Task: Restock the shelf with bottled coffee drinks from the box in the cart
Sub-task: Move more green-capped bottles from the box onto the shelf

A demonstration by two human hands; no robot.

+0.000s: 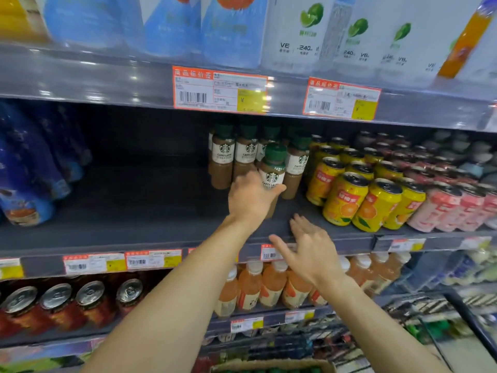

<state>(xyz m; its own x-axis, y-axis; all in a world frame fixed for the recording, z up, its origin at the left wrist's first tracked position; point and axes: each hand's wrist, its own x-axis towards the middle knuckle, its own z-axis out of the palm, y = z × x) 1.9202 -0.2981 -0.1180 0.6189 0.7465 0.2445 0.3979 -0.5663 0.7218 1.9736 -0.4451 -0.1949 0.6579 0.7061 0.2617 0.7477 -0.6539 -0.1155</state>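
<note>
We see left hand (251,196) wrapped round coffee bottle (272,173) mid-body, over shelf (134,211), at 6 o'clock of stocked row (246,152). Right hand (309,249) spread, empty. Bottle likely rigid, moderately heavy, slick; mid-label hold suits.

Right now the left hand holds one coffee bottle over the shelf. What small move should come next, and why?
Probably lower the coffee bottle in the left hand onto the bare shelf, just in front of the standing coffee bottles. That spot looks free, yellow cans fill the right, and the right hand is open.
</note>
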